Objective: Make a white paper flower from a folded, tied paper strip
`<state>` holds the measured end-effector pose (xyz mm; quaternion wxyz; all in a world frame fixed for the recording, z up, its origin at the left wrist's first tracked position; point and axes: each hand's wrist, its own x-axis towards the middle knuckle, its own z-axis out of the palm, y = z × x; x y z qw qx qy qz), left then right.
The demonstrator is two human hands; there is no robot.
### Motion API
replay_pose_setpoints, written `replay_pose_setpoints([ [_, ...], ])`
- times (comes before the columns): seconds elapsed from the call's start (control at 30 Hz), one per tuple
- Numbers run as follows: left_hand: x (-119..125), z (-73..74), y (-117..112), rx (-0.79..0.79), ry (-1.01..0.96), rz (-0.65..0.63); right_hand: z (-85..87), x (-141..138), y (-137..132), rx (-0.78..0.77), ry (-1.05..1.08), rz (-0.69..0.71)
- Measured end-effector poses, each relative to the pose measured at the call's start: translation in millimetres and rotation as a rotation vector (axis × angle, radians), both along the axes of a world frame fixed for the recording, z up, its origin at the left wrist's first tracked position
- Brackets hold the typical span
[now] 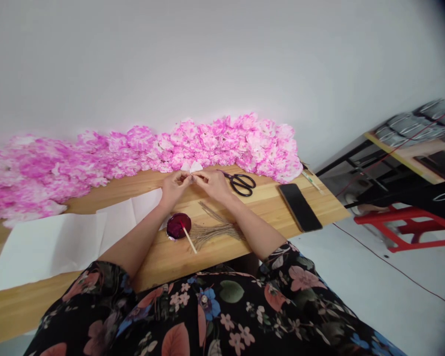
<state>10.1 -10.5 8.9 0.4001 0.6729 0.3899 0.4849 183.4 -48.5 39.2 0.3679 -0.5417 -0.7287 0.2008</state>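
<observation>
Wooden tabletop (163, 264), pink flowers (237, 143) heaped along its far edge; left hand (175, 187) and right hand (214, 184), both pinching a small white piece (196, 167) towards that edge; dark red dish (175, 225), towards near edge; black phone (300, 207), towards right end.

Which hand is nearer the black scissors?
Right. The right hand is just left of the black scissors; the left hand is farther left, beyond the right hand.
</observation>
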Motion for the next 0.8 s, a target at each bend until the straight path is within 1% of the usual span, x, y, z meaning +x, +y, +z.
replay_pose_setpoints([
  [0.27, 1.0, -3.0, -0.4, 0.012, 0.031, 0.022, 0.4, -0.7, 1.2, -0.009, -0.012, -0.054],
  [0.47, 0.0, -0.9, -0.5, 0.005, -0.008, 0.019, 0.0, -2.3, -0.1, -0.021, -0.028, -0.045],
  [0.8, 1.3, 0.0, -1.4, -0.005, 0.037, 0.050, -4.3, -3.4, 1.4, 0.024, -0.022, -0.058],
])
